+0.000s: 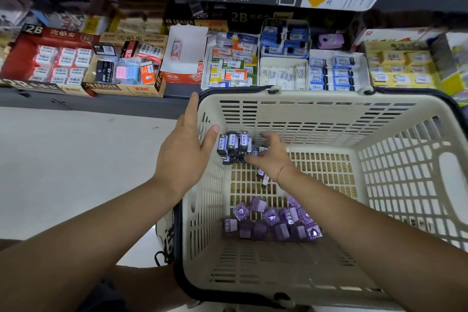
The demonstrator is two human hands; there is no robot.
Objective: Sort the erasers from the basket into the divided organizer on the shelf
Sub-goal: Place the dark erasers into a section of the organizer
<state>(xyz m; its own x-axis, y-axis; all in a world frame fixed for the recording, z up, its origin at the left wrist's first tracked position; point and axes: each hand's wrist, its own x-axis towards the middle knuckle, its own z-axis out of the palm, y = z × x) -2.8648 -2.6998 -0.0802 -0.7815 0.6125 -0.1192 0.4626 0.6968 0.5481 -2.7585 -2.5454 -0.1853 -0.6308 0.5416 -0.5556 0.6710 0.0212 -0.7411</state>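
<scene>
Grip on the right hand [272, 157] is partly closed: its fingers curl over and round a clump of dark-sleeved erasers [234, 145] from the right, thumb tucked low against them, though blur hides how many it truly has. Opposite, the left hand [186, 149] makes no closed grip at all. Its fingers are straight and reach up past the rim, palm turned inward and thumb touching the clump's left face, so it seems to serve as a backstop against which the right hand can rake loose pieces into one bundle. That clump sits in the far left corner of the basket [329, 100], close to the slotted wall, with a couple of strays lying just beside the right wrist. A second kind, purple erasers [271, 223], lies heaped apart at the near end of the basket floor, which suggests one sort is being taken at a time. Beyond the far rim, on the shelf [101, 106], the divided organizer [309, 68] holds blue-and-white stock in its compartments — the gathering looks unfinished, and no eraser is yet over the rim.
</scene>
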